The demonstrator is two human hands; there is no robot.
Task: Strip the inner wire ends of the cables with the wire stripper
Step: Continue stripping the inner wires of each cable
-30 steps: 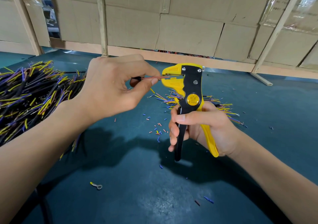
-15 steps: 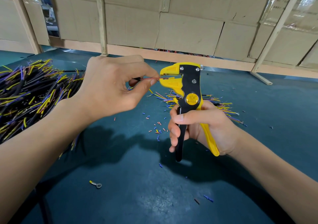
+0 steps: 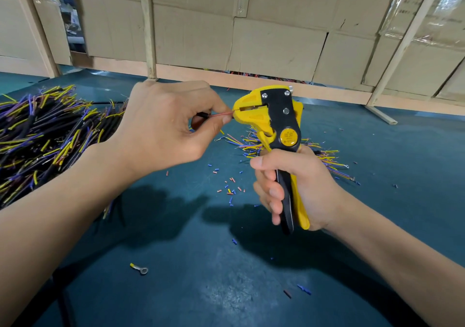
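A thin pink wire is shown fed into the mouth of the stripper, its tip lying between the yellow jaws at the tool's 9 o'clock side. The wire is pinched by the left hand between thumb and forefinger, just beside the jaws, where the black cable sheath ends; the grip there is pressed together on the wire. The stripper is held upright by the right hand, whose fingers are curled round the black and yellow handles; the handles appear drawn close, though whether the jaws have fully bitten cannot be told. The wire is judged light, limp and easily bent, so hold is best taken close to the jaws, on or near the stiffer sheath, lest the strand buckle or slip out under the pull. The fine conductor is likely fragile and could be nicked if the wire is set askew. The stripper is judged rigid and moderately heavy, well held low on its handles for leverage. On the counter, a pile of cables lies at 9 o'clock of the hands, a smaller fan of wires lies behind the right hand, cut insulation bits are scattered between, and a ring terminal lies at 6 o'clock.
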